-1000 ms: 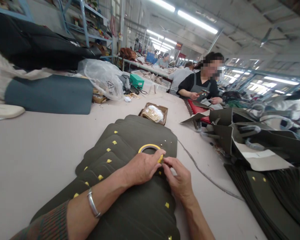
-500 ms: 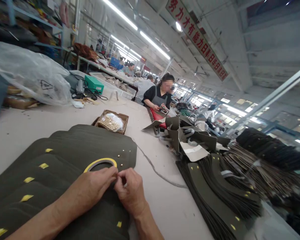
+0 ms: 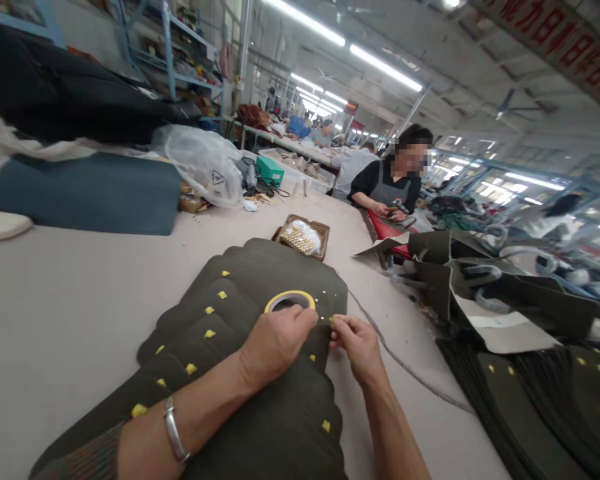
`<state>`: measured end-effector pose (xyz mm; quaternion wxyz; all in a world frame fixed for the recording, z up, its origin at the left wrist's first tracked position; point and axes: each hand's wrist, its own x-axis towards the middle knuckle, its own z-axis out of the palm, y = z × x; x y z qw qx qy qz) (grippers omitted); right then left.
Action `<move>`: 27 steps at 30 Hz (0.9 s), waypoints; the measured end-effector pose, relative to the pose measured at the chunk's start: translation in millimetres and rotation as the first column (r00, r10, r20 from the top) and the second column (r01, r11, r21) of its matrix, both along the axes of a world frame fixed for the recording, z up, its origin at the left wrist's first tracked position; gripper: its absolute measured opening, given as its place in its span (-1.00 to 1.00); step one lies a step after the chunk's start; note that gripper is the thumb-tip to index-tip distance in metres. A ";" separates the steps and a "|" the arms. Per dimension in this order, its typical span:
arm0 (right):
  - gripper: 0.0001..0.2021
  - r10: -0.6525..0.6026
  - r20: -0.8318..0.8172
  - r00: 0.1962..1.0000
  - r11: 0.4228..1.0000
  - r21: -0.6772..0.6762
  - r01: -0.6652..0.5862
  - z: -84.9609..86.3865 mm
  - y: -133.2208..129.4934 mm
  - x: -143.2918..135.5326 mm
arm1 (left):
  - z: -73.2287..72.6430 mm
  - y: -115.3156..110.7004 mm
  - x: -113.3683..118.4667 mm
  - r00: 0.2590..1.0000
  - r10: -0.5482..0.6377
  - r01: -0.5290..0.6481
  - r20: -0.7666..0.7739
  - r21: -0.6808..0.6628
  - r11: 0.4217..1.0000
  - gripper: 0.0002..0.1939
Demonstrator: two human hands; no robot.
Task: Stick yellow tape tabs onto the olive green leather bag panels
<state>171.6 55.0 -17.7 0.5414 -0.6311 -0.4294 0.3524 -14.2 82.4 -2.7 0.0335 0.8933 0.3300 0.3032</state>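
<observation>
My left hand [image 3: 277, 343] is closed at the near edge of a roll of yellow tape [image 3: 291, 295], over the stacked dark olive panels [image 3: 260, 267]. A little to the right, my right hand [image 3: 357, 347] pinches a small yellow piece of tape [image 3: 333, 319] between thumb and finger, apart from the roll. Several small gold studs lie on the top panel, between and just beyond my hands. Yellow tape squares [image 3: 209, 334] are stuck along the fanned panels, mostly on their left side.
Behind the panels stands a small cardboard box [image 3: 325, 239] with gold beads. A cord [image 3: 405, 367] runs along the table at right. Bundled dark strips [image 3: 500, 400] and bag parts [image 3: 505, 313] fill the right side. A person [image 3: 393, 180] works across the table.
My hands, together at the roll before, are now apart, with a yellow tape piece in the right fingers. The view has turned left, so the scene sits farther right.
</observation>
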 end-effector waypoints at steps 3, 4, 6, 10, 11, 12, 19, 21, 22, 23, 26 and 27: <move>-0.60 0.065 0.041 0.997 0.998 0.002 -0.065 -2.3 3.6 13.7 | -3.2 4.4 1.9 0.989 0.049 -0.055 -0.138 -0.038 0.998 -0.83; -0.60 0.084 0.078 0.993 0.996 -0.002 -0.084 -2.6 4.1 15.0 | -4.1 5.0 2.8 0.981 0.054 -0.066 -0.185 -0.056 0.996 -0.85; -0.60 0.114 0.175 0.978 0.993 -0.023 -0.112 -3.5 5.1 14.0 | -5.4 4.8 4.8 0.964 0.055 -0.081 -0.259 -0.089 0.993 -0.87; -0.65 0.105 0.409 0.906 0.994 -0.040 -0.098 -5.4 6.7 7.5 | -5.4 2.4 6.8 0.947 0.057 -0.098 -0.316 -0.113 0.989 -0.85; -0.67 0.100 0.468 0.878 0.995 -0.034 -0.095 -5.3 6.9 6.2 | -5.2 2.0 6.9 0.946 0.058 -0.099 -0.318 -0.115 0.988 -0.85; -0.69 0.095 0.523 0.847 0.995 -0.027 -0.095 -5.0 7.0 4.8 | -5.0 1.9 7.0 0.946 0.058 -0.099 -0.319 -0.115 0.988 -0.85; -0.79 0.047 0.756 0.653 0.997 0.009 -0.082 -3.3 9.0 -4.0 | -7.2 1.7 8.0 0.943 0.071 -0.109 -0.324 -0.101 0.989 -0.86; -0.79 0.026 0.770 0.638 0.998 0.016 -0.060 -4.6 7.9 -3.6 | -8.2 1.4 7.8 0.942 0.077 -0.114 -0.326 -0.097 0.989 -0.85; -0.76 0.002 0.758 0.652 0.999 0.025 -0.033 -5.6 6.5 -2.3 | -8.5 1.3 7.6 0.942 0.080 -0.117 -0.327 -0.097 0.988 -0.85; -0.71 -0.027 0.730 0.683 0.999 0.037 0.000 -6.8 4.5 -0.5 | -8.6 1.2 7.3 0.940 0.083 -0.122 -0.330 -0.100 0.987 -0.85; -0.68 -0.071 0.631 0.772 0.997 0.074 0.032 -11.3 -3.5 6.1 | -7.9 1.1 6.5 0.936 0.084 -0.129 -0.342 -0.111 0.985 -0.83; -0.71 -0.062 0.628 0.776 0.996 0.092 0.005 -13.0 -6.1 7.8 | -7.4 1.3 6.3 0.935 0.082 -0.127 -0.345 -0.110 0.986 -0.84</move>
